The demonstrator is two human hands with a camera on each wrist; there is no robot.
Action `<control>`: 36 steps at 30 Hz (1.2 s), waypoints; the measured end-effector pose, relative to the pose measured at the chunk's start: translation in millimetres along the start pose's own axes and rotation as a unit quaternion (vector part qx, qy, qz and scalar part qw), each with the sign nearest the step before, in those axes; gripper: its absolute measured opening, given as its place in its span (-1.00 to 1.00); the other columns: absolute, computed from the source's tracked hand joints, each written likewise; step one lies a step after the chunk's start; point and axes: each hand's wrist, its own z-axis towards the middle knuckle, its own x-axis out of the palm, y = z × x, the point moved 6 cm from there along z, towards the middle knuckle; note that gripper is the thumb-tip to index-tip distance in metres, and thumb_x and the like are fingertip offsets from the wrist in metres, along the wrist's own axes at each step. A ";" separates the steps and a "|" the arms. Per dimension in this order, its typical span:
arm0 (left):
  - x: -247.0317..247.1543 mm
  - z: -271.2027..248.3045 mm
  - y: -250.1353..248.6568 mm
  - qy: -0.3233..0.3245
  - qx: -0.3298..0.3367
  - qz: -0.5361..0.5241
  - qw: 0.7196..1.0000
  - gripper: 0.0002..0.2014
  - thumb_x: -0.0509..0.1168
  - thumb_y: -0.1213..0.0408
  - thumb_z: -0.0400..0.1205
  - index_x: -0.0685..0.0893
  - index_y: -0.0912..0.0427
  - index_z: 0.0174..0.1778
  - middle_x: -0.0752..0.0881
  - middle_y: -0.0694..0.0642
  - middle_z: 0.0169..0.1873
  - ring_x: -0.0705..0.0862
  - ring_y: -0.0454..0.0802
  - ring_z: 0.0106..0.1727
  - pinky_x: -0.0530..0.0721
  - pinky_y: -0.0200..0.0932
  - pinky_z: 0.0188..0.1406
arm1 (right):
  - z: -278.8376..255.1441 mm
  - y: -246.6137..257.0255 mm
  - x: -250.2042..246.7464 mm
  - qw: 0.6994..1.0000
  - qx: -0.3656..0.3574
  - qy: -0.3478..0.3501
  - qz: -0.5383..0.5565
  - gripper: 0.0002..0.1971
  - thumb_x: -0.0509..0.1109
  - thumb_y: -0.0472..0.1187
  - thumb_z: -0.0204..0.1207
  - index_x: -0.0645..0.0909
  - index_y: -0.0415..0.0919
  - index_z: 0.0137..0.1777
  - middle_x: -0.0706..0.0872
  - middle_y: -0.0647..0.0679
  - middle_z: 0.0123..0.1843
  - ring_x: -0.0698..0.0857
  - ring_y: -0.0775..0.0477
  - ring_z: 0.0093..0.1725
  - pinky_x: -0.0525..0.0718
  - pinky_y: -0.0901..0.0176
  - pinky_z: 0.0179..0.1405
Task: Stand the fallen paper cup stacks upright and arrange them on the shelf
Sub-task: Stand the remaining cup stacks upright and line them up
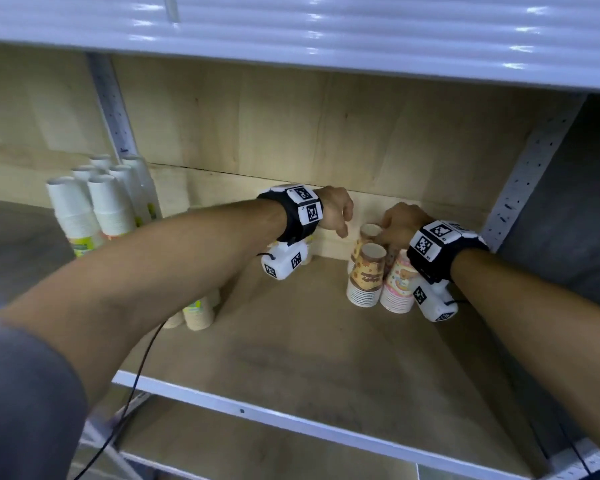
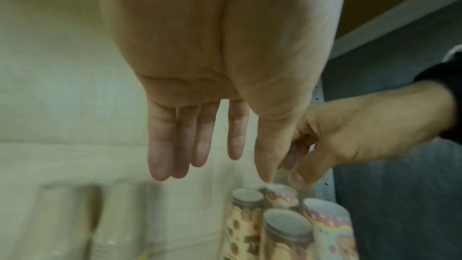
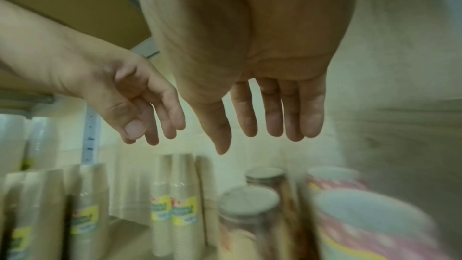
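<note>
On the wooden shelf (image 1: 291,348), right of centre in the head view, four printed cup stacks stand upright, close together: two brown-patterned stacks (image 1: 366,275) and two pink-patterned stacks (image 1: 397,282). The right hand (image 1: 400,225) hovers over them, fingers (image 3: 272,114) straight and relaxed, holding nothing. The left hand (image 1: 335,211) hangs just left of them, fingers (image 2: 200,135) loose and empty. At the left of the frame, plastic-wrapped white cup stacks (image 1: 94,206) stand upright on the neighbouring shelf bay; more of them (image 1: 198,311) sit under the left forearm.
</note>
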 end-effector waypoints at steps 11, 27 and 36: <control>-69.9 -106.1 119.0 -0.002 -0.135 0.030 0.990 -0.55 0.51 0.14 0.53 0.66 0.12 0.33 0.69 0.13 -0.01 0.67 0.10 -0.13 0.62 -0.23 -0.31 | -14.2 188.1 -9.3 0.988 -0.151 -0.005 0.015 -0.63 0.58 -0.07 0.40 0.75 -0.29 0.12 0.77 -0.21 0.11 0.74 -0.21 0.09 0.70 0.07 0.04; -23.5 -196.3 225.9 0.077 -0.232 0.040 0.969 -0.63 0.47 0.26 0.57 0.72 0.19 0.31 0.76 0.19 0.10 0.66 0.06 -0.12 0.73 -0.25 -0.37 | -75.5 325.4 70.6 0.961 -0.262 0.086 0.030 -0.69 0.57 -0.11 0.35 0.77 -0.19 0.08 0.79 -0.13 0.09 0.77 -0.16 0.06 0.64 0.19 -0.16; -11.0 -205.1 230.2 0.041 -0.225 -0.014 0.973 -0.61 0.47 0.35 0.55 0.70 0.18 0.32 0.75 0.23 0.09 0.81 0.25 -0.07 0.82 0.07 -0.04 | -82.5 332.7 88.5 0.951 -0.297 0.081 -0.010 -0.62 0.59 -0.20 0.36 0.70 -0.19 0.19 0.73 -0.14 0.10 0.72 -0.18 0.06 0.65 0.12 -0.08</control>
